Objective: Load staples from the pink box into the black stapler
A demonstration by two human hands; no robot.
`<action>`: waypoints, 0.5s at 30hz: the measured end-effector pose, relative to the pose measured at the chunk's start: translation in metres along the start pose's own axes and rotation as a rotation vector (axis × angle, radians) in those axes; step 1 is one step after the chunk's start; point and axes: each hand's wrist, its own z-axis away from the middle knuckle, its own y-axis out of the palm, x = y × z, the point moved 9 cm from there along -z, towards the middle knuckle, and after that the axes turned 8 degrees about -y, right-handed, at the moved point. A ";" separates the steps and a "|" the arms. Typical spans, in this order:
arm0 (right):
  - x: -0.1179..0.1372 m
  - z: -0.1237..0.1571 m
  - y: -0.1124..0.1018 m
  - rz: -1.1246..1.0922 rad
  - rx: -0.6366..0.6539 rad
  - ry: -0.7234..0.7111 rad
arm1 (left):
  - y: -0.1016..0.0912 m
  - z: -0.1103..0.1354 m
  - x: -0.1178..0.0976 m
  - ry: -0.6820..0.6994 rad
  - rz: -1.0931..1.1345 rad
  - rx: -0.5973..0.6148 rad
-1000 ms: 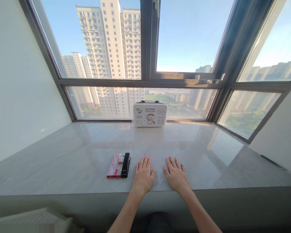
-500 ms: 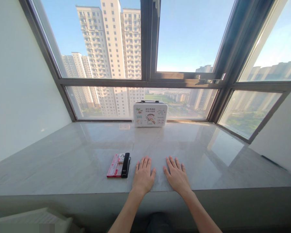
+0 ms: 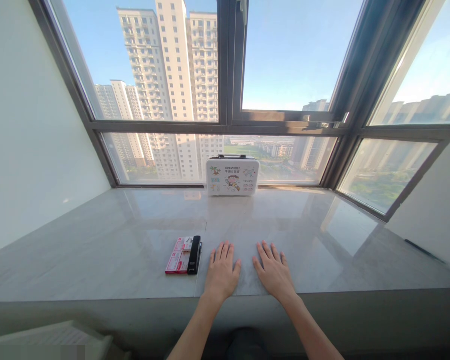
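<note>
My left hand (image 3: pixel 222 272) lies palm down on the grey marble sill (image 3: pixel 108 250), fingers stretched out, holding nothing. To its right, a short gap away, my right hand (image 3: pixel 274 270) also rests flat with its fingers apart. Just left of my left hand is a black stapler (image 3: pixel 194 255), apart from the fingers. It lies along the right side of some flat red and white boxes (image 3: pixel 177 262). A smaller white box (image 3: pixel 188 244) with a dark print sits at the far end, partly hidden by the stapler.
A white case (image 3: pixel 232 177) with cartoon prints and a dark handle stands upright against the window at the back. Dark window frames (image 3: pixel 225 128) border the sill, with white walls at both sides. A pale box-like object (image 3: pixel 52 337) is below the sill at lower left.
</note>
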 end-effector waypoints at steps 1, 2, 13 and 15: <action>0.000 0.000 0.000 0.000 0.002 0.002 | 0.000 0.000 0.000 -0.002 0.001 0.000; 0.000 0.000 0.000 0.001 0.006 0.003 | 0.000 0.000 0.000 -0.003 0.002 0.001; 0.000 0.000 0.000 0.022 0.052 0.027 | 0.000 0.000 0.000 -0.009 -0.033 0.024; 0.000 0.001 0.000 0.024 0.058 0.031 | 0.000 0.000 -0.001 -0.009 -0.042 0.030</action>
